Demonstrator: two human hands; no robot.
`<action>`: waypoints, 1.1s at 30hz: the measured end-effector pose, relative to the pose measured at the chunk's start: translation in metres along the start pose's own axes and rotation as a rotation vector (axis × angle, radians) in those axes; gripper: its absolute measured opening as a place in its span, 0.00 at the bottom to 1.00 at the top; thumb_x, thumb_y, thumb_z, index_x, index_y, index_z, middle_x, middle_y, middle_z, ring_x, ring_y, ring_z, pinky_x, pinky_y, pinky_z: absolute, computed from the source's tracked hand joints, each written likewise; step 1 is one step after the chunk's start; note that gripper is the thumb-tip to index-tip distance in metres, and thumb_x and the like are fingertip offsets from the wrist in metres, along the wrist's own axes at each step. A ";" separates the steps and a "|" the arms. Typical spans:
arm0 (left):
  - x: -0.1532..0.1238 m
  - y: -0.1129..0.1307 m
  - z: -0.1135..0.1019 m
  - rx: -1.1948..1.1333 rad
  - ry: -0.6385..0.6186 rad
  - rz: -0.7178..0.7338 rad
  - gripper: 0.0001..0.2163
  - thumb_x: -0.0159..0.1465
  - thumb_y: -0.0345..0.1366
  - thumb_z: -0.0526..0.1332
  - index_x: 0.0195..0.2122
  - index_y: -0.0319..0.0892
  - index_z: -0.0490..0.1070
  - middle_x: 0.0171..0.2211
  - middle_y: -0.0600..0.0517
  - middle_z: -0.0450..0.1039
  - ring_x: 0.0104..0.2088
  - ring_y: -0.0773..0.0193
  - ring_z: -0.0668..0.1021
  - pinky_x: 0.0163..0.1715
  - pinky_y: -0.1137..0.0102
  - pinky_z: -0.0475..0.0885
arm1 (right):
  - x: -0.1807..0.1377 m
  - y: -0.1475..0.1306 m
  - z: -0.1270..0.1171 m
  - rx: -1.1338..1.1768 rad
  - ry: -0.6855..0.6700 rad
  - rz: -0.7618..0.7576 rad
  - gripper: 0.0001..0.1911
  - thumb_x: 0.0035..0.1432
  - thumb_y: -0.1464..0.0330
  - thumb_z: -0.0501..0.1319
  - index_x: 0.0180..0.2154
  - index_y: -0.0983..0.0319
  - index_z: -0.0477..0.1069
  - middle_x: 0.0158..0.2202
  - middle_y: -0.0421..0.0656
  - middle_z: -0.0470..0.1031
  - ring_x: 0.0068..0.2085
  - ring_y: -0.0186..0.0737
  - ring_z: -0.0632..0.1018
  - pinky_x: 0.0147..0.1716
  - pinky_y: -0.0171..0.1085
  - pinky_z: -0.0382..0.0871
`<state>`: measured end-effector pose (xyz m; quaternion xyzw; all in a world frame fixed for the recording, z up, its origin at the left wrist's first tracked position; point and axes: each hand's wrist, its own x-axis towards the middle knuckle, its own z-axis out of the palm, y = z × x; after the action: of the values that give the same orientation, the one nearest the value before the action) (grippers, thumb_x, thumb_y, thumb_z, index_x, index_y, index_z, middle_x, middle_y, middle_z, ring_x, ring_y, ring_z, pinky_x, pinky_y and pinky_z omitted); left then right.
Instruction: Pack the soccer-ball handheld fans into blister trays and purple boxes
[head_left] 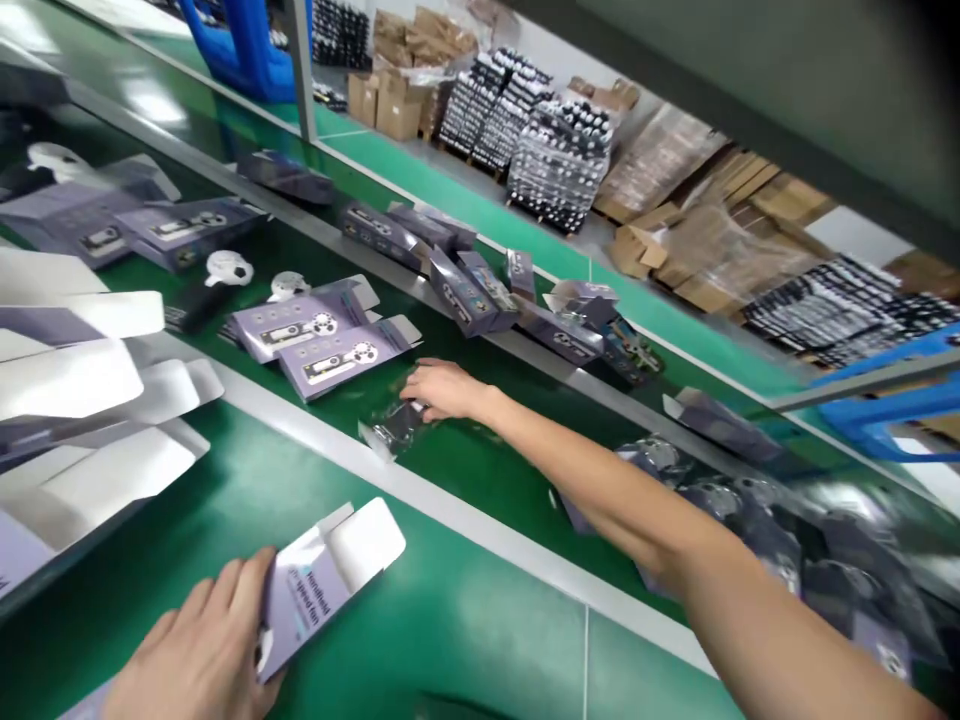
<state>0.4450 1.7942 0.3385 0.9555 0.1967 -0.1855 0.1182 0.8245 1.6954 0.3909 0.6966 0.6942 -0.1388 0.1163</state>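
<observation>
My left hand point(199, 640) is closed on a purple carton point(304, 600) printed "Handheld high speed fan", with its white end flap point(367, 540) standing open toward the belt. Across the dark green conveyor belt point(480, 470), my right hand point(442, 388) has its fingers bent over a clear plastic bag point(396, 428). The bag is blurred, and what it contains is not clear. Two purple fan cartons point(337, 362) lie on the belt just left of my right hand. Beyond them rest fans with white, ball-patterned heads, one a black-handled fan point(229, 268).
Several open cartons point(82, 470) are stacked at the left on the green worktop point(480, 620). More cartons point(465, 285) line the far metal rail. Bagged fans point(720, 500) crowd the belt at right. A grey beam point(787, 110) crosses overhead. Wrapped pallets point(562, 160) stand behind.
</observation>
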 end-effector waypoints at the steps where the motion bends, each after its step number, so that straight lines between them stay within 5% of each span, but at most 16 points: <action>1: 0.006 0.009 -0.013 0.048 0.008 0.002 0.29 0.58 0.40 0.56 0.61 0.35 0.65 0.48 0.37 0.73 0.48 0.41 0.77 0.45 0.51 0.70 | 0.000 0.007 0.011 0.024 -0.022 -0.010 0.22 0.55 0.70 0.70 0.52 0.64 0.75 0.51 0.48 0.77 0.55 0.47 0.74 0.63 0.44 0.58; 5: 0.039 0.046 -0.051 0.129 0.026 -0.003 0.29 0.58 0.36 0.58 0.62 0.34 0.63 0.52 0.36 0.73 0.51 0.41 0.77 0.46 0.54 0.70 | -0.057 0.013 0.050 0.095 0.007 0.160 0.17 0.54 0.61 0.71 0.43 0.64 0.78 0.41 0.46 0.79 0.44 0.46 0.77 0.59 0.44 0.61; 8: 0.064 0.065 -0.066 0.155 -0.017 0.031 0.31 0.57 0.34 0.59 0.63 0.35 0.62 0.53 0.36 0.73 0.52 0.40 0.76 0.47 0.54 0.70 | -0.103 0.008 0.066 0.098 0.041 0.308 0.20 0.56 0.61 0.70 0.48 0.63 0.76 0.43 0.46 0.78 0.47 0.47 0.77 0.60 0.45 0.59; 17: 0.086 0.070 -0.076 0.150 0.076 0.131 0.31 0.60 0.39 0.58 0.65 0.34 0.60 0.56 0.35 0.71 0.54 0.39 0.75 0.50 0.53 0.69 | -0.162 -0.004 0.061 0.122 0.154 0.388 0.21 0.61 0.56 0.69 0.48 0.64 0.74 0.44 0.47 0.77 0.51 0.48 0.76 0.69 0.52 0.51; 19: 0.095 0.105 -0.080 0.125 0.135 0.206 0.31 0.61 0.39 0.60 0.65 0.34 0.60 0.55 0.35 0.72 0.54 0.39 0.75 0.50 0.53 0.69 | -0.176 -0.018 0.051 0.037 0.160 0.413 0.18 0.61 0.58 0.68 0.47 0.64 0.73 0.43 0.48 0.77 0.50 0.49 0.76 0.70 0.55 0.47; 23: 0.120 0.221 -0.097 -0.019 0.210 0.425 0.35 0.60 0.41 0.65 0.67 0.36 0.59 0.56 0.36 0.72 0.55 0.38 0.74 0.52 0.50 0.69 | -0.223 -0.015 0.034 0.073 0.103 0.319 0.09 0.62 0.69 0.64 0.45 0.64 0.75 0.45 0.48 0.78 0.52 0.48 0.76 0.73 0.56 0.40; 25: 0.125 0.270 -0.104 -0.170 0.277 0.568 0.41 0.59 0.47 0.68 0.70 0.36 0.55 0.66 0.33 0.63 0.64 0.37 0.67 0.61 0.44 0.63 | -0.270 -0.010 0.037 0.223 0.219 0.491 0.16 0.66 0.68 0.60 0.54 0.61 0.73 0.55 0.48 0.76 0.60 0.49 0.73 0.72 0.57 0.43; 27: 0.118 0.293 -0.105 -0.315 0.300 0.667 0.40 0.63 0.51 0.65 0.71 0.38 0.53 0.72 0.35 0.54 0.71 0.40 0.57 0.68 0.42 0.52 | -0.327 -0.024 0.050 0.308 0.387 0.825 0.19 0.71 0.65 0.52 0.58 0.59 0.71 0.59 0.50 0.74 0.62 0.51 0.72 0.68 0.59 0.56; 29: 0.101 0.289 -0.093 -0.418 0.082 0.694 0.35 0.66 0.52 0.59 0.71 0.43 0.56 0.72 0.41 0.56 0.72 0.44 0.57 0.70 0.42 0.50 | -0.376 -0.064 0.071 0.447 0.391 1.061 0.20 0.73 0.63 0.47 0.53 0.60 0.75 0.54 0.51 0.77 0.56 0.52 0.77 0.58 0.55 0.70; 33: 0.052 0.249 -0.030 -0.428 -0.789 0.805 0.46 0.54 0.54 0.69 0.73 0.52 0.54 0.73 0.46 0.56 0.70 0.42 0.62 0.68 0.47 0.61 | -0.415 -0.172 0.113 0.890 0.092 1.029 0.17 0.70 0.56 0.59 0.49 0.62 0.75 0.46 0.46 0.78 0.44 0.43 0.80 0.45 0.44 0.78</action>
<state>0.6028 1.5974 0.3826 0.7688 -0.2061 -0.4231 0.4329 0.6504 1.2692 0.4377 0.9247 0.1557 -0.3084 -0.1597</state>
